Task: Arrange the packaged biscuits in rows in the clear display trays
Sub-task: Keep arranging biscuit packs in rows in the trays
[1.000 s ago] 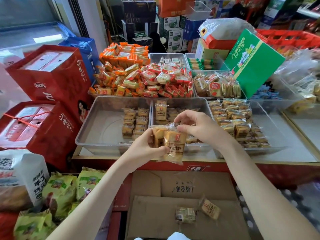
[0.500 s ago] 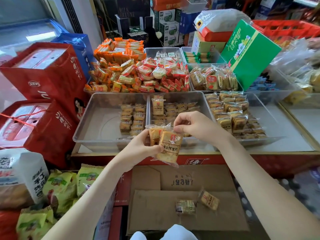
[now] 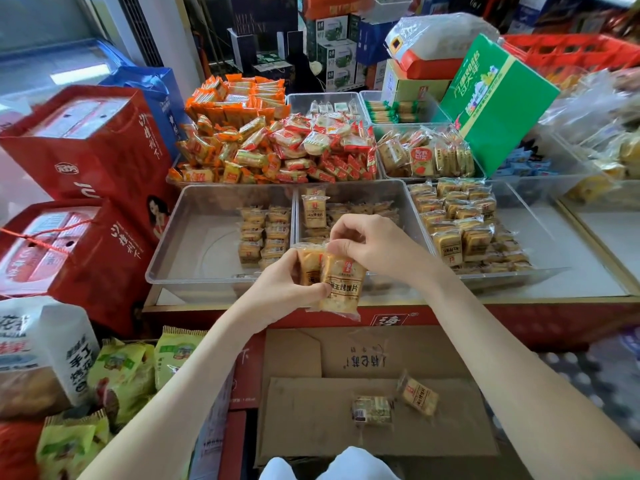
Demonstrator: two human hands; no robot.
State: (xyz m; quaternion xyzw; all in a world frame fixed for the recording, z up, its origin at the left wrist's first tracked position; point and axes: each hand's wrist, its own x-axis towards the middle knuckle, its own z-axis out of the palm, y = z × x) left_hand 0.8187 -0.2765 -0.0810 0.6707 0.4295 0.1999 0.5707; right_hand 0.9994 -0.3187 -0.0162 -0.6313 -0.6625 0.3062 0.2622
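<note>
My left hand grips a small stack of yellow biscuit packets in front of the near edge of the trays. My right hand pinches the top of that stack from above. Behind them, the left clear tray holds two short rows of the same packets along its right side. The middle tray has packets lying flat and one standing upright. The right tray holds several packets in rows. Two loose packets lie in the cardboard box below.
Red gift boxes stand to the left of the trays. Trays piled with orange and red snack packets sit behind. A green carton leans at the back right. Green snack bags and a white bag lie at the lower left.
Both hands stay together on the stack; my right hand has shifted its fingers slightly on the top of the packets. The view has tilted a little.
</note>
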